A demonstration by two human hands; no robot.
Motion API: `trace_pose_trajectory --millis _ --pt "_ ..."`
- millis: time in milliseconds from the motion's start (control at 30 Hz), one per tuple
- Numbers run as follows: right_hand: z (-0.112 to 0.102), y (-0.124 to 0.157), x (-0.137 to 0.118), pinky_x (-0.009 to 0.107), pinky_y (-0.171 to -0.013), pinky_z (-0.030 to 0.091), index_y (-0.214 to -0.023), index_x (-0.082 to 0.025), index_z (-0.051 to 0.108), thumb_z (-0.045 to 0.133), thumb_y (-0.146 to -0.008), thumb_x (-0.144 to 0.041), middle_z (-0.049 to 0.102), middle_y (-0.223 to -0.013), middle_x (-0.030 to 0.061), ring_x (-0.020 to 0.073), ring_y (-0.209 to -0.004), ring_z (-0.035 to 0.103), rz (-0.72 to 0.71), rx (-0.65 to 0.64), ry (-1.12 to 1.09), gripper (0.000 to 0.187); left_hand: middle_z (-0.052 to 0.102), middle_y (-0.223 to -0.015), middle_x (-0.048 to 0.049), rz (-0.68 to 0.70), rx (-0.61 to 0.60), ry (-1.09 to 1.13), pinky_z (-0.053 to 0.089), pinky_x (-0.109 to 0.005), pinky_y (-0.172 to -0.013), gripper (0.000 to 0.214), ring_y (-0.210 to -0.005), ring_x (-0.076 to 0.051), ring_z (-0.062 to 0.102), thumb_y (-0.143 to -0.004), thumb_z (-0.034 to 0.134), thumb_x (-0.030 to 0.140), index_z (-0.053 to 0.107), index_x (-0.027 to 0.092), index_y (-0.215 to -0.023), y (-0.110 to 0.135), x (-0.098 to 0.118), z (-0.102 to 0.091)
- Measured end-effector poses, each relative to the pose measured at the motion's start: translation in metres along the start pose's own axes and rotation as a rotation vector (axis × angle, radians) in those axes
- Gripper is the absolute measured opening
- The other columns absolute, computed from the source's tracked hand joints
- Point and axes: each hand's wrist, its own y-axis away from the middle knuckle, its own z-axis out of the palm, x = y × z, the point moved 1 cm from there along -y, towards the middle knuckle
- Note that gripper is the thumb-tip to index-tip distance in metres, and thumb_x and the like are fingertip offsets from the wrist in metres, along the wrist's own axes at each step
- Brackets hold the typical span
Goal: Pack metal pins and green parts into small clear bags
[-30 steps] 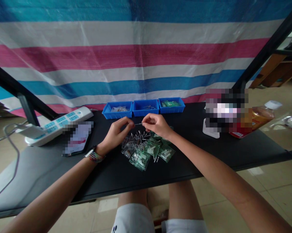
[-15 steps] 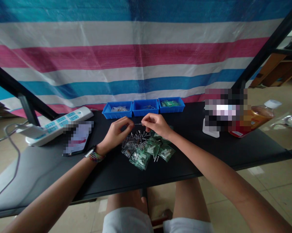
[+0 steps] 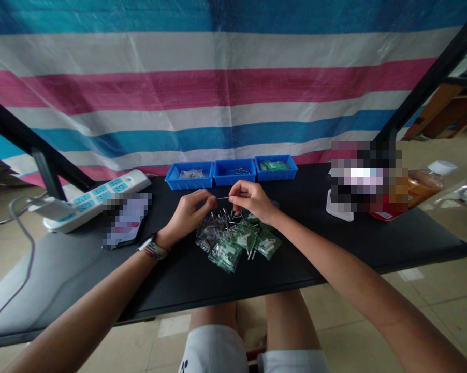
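Observation:
A thin metal rod is held level above the table, between my two hands. My left hand pinches its left end with thumb and forefinger. The other end sits in the closed fingertips of my right hand. Just below lie loose silver metal pins, partly hidden by the right hand. Around them are small green plastic bags holding pale and silver pieces. Clear plastic bags with small parts lie on the left of this heap.
Behind the hands stand three blue bins: the left with clear bags, the middle with metal pins, the right with green bags. A power strip and phone lie left; a bottle stands right.
The view has shifted slightly and my legs have moved closer together. Both hands keep nearly the same pose, with the thin metal rod still between them.

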Motion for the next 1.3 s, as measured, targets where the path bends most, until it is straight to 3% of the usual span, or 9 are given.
trace_pose_trajectory --millis 100,200,300,433,500,633,733,1033,1300 --pt "-0.003 -0.003 -0.001 0.025 -0.052 0.057 -0.083 -0.021 0.063 0.083 -0.077 -0.039 0.066 -0.069 -0.0033 0.0120 -0.054 0.064 -0.043 0.046 0.027 0.028 0.072 -0.082 -0.0042 0.009 -0.021 0.020 0.051 -0.031 -0.076 0.042 -0.078 -0.019 0.067 -0.109 0.052 0.047 0.068 0.019 -0.083 0.000 -0.002 0.000" --pt "-0.015 -0.011 -0.001 0.024 -0.050 0.055 -0.085 -0.020 0.067 0.080 -0.080 -0.039 0.069 -0.076 -0.0007 0.0122 -0.054 0.065 -0.141 0.217 0.109 0.023 0.074 -0.088 -0.0059 0.028 -0.066 0.032 0.052 -0.033 -0.080 0.041 -0.084 -0.021 0.070 -0.110 0.049 0.047 0.070 0.019 -0.088 0.000 -0.003 0.000" --pt "-0.033 -0.020 0.000 0.024 -0.047 0.049 -0.098 -0.020 0.074 0.073 -0.087 -0.038 0.075 -0.091 0.0040 0.0124 -0.053 0.066 -0.192 0.364 0.304 0.022 0.075 -0.091 -0.0069 0.042 -0.109 0.025 0.054 -0.034 -0.083 0.040 -0.089 -0.023 0.071 -0.110 0.048 0.047 0.069 0.020 -0.090 0.000 -0.003 0.000" --pt "-0.050 -0.023 0.000 0.027 -0.056 0.048 -0.104 -0.016 0.079 0.064 -0.089 -0.023 0.077 -0.110 0.0096 0.0125 -0.058 0.063 -0.217 0.403 0.631 0.023 0.075 -0.095 -0.0076 0.043 -0.130 0.006 0.055 -0.036 -0.086 0.035 -0.091 -0.024 0.072 -0.109 0.050 0.045 0.069 0.020 -0.092 -0.001 -0.003 0.002" --pt "-0.052 -0.020 -0.002 0.027 -0.063 0.048 -0.098 -0.015 0.080 0.062 -0.088 -0.017 0.077 -0.104 0.0089 0.0145 -0.065 0.063 -0.216 0.332 0.731 0.021 0.076 -0.097 -0.0076 0.051 -0.137 -0.011 0.055 -0.036 -0.087 0.032 -0.093 -0.024 0.071 -0.108 0.051 0.043 0.070 0.020 -0.094 -0.001 -0.003 0.004" --pt "-0.044 -0.012 -0.006 0.026 -0.068 0.045 -0.096 -0.018 0.084 0.064 -0.084 -0.006 0.074 -0.098 0.0037 0.0112 -0.064 0.055 -0.177 -0.055 0.844 0.025 0.075 -0.098 -0.0066 0.071 -0.165 -0.057 0.054 -0.036 -0.087 0.026 -0.094 -0.023 0.070 -0.106 0.054 0.037 0.071 0.020 -0.098 0.000 -0.005 0.007" --pt "-0.039 -0.007 -0.008 0.026 -0.071 0.043 -0.097 -0.020 0.086 0.065 -0.083 0.001 0.071 -0.098 0.0033 0.0111 -0.067 0.054 -0.181 -0.218 0.953 0.032 0.074 -0.098 -0.0061 0.081 -0.183 -0.067 0.053 -0.035 -0.087 0.025 -0.094 -0.023 0.070 -0.106 0.054 0.036 0.071 0.020 -0.098 0.001 -0.005 0.008" --pt "-0.054 -0.006 -0.006 0.026 -0.068 0.035 -0.090 -0.021 0.079 0.070 -0.087 -0.007 0.069 -0.099 0.0032 0.0144 -0.078 0.060 -0.185 -0.224 1.125 0.017 0.075 -0.100 -0.0065 0.080 -0.188 -0.055 0.053 -0.034 -0.090 0.025 -0.096 -0.023 0.071 -0.107 0.053 0.035 0.072 0.020 -0.099 0.000 -0.013 0.007" --pt "-0.060 -0.012 -0.002 0.025 -0.064 0.038 -0.083 -0.016 0.072 0.069 -0.082 -0.009 0.069 -0.080 -0.0004 0.0109 -0.063 0.053 -0.154 -0.076 0.771 0.007 0.075 -0.103 -0.0062 0.033 -0.104 0.010 0.056 -0.033 -0.085 0.023 -0.092 -0.022 0.072 -0.105 0.059 0.038 0.071 0.020 -0.113 -0.001 -0.017 0.006"
